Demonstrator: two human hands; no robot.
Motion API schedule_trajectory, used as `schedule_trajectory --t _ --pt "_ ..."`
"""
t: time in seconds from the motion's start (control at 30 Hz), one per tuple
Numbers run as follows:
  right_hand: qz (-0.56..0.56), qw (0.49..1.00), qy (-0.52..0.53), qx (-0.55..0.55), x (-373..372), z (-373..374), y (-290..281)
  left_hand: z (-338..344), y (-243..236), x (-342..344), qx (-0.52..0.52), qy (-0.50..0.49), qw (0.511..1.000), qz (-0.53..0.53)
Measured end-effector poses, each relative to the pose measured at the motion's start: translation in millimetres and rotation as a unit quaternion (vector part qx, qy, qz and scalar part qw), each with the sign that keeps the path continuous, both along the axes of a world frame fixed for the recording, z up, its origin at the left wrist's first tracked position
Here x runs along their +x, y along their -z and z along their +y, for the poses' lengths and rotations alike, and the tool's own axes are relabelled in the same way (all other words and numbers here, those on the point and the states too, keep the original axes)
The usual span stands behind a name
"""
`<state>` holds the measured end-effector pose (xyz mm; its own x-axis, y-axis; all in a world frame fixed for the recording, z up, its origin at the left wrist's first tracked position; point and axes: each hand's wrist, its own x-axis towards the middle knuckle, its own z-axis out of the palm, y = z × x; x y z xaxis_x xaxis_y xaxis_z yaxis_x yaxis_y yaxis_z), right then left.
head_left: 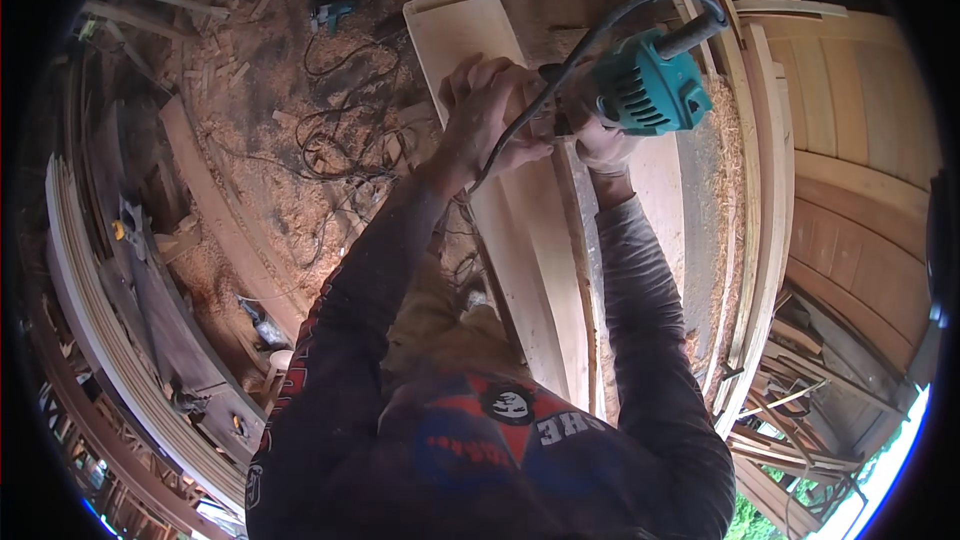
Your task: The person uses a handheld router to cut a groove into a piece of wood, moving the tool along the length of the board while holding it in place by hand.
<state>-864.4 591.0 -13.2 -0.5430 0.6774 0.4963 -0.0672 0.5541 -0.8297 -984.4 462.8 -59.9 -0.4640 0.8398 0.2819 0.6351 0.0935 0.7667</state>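
A teal corded power tool, by its look a trim router, lies tilted over a long pale board, its motor end toward the right. My right hand is closed round its lower body, partly hidden behind the housing. From the left, my left hand grips the tool's base end, fingers curled on the far side and thumb on the near side. The bit and its contact with the wood are hidden between my hands. A black cord loops from the tool's end back past my left wrist.
Wood shavings cover the ground at left, with a tangled cable and another teal tool. Long planks run along the right, beside wooden panels. Stacked strips stand at left; a reddish board lies nearer.
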Motion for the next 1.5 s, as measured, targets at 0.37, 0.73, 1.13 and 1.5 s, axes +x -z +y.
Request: schedule_trajectory --t 0.37,0.73,1.13,1.5 --pt "-0.035 0.981 -0.061 0.183 -38 43 10 27 1 -38 -0.022 -0.037 0.999 -0.032" --pt "-0.027 0.973 -0.056 0.224 -52 27 -1 9 2 -41 -0.036 -0.053 0.997 -0.033" --pt "0.006 0.970 -0.060 0.234 -71 6 0 -21 -1 -49 -0.027 -0.078 0.997 -0.012" --pt "-0.030 0.976 -0.100 0.193 -80 -10 5 -44 -7 -48 -0.029 -0.110 0.993 0.000"
